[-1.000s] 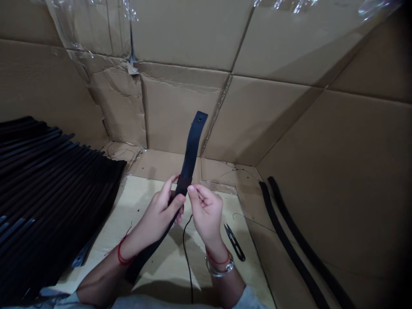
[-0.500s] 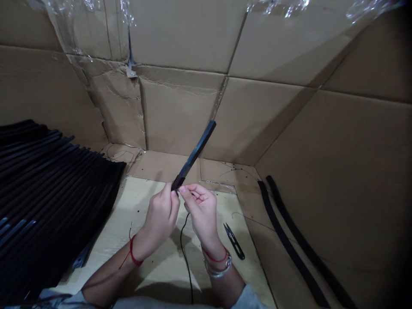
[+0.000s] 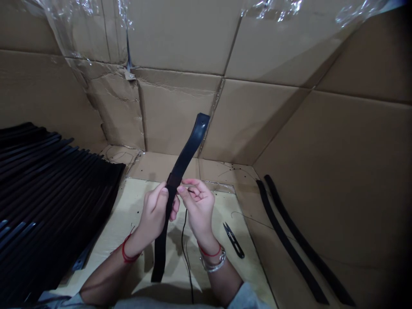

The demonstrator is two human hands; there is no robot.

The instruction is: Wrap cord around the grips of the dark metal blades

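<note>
My left hand (image 3: pixel 154 210) is closed around a long, curved black strip (image 3: pixel 188 148) with a small hole near its upper end. The strip stands tilted, its broad face towards me and its lower end hanging below the hand. Around its middle sits a dark brownish-black band (image 3: pixel 174 180). My right hand (image 3: pixel 200 210) pinches a thin black cord (image 3: pixel 183 240) at the strip's right edge, beside the band. From that hand the cord runs down towards my body. Exactly where the cord meets the strip is hidden by the fingers.
Black thread snips (image 3: pixel 234 241) lie on the pale board (image 3: pixel 128 219), right of my right hand. A large pile of black strips (image 3: pixel 61 193) fills the left side. Two more strips (image 3: pixel 289 240) lie on the right. Cardboard walls (image 3: pixel 183 111) enclose the space.
The strip has turned from its narrow edge to its broad face, and its lower part now shows below my left hand. My right hand still pinches at its edge.
</note>
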